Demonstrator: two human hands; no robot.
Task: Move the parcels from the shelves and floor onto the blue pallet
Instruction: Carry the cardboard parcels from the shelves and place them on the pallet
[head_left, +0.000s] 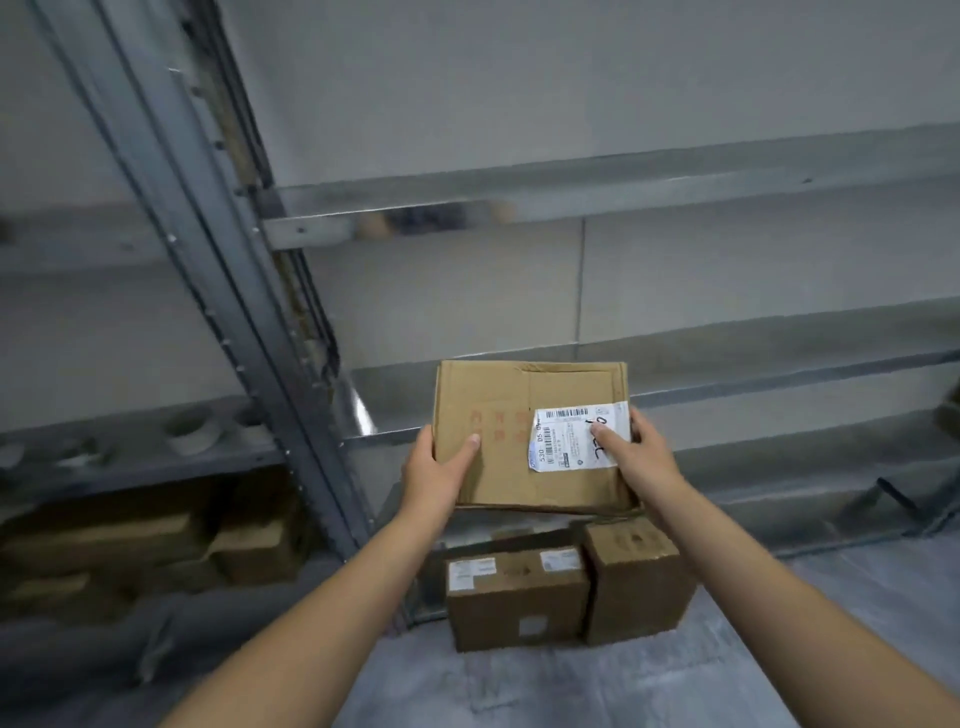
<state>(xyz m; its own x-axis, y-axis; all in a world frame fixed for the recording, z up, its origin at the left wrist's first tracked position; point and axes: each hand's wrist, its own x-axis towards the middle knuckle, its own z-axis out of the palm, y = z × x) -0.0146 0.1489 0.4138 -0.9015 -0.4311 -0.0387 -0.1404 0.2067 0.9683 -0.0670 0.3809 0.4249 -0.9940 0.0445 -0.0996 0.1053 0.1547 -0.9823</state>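
I'm holding the flat brown cardboard parcel (519, 441) between both hands, just right of the grey steel rack upright (249, 322) and above two brown cartons (514, 592) on the floor near that upright's foot. My left hand (441, 462) curls round its left edge, thumb on top. My right hand (641, 452) wraps the right edge, thumb on the white shipping label (571, 439). The broad face tips toward me, and I reckon the longer side runs hand to hand. The blue pallet is out of view, so next I turn away from the upright.

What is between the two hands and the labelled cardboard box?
Nothing visible: the left hand and right hand grip the labelled cardboard box at its sides. The blue pallet is not in view.
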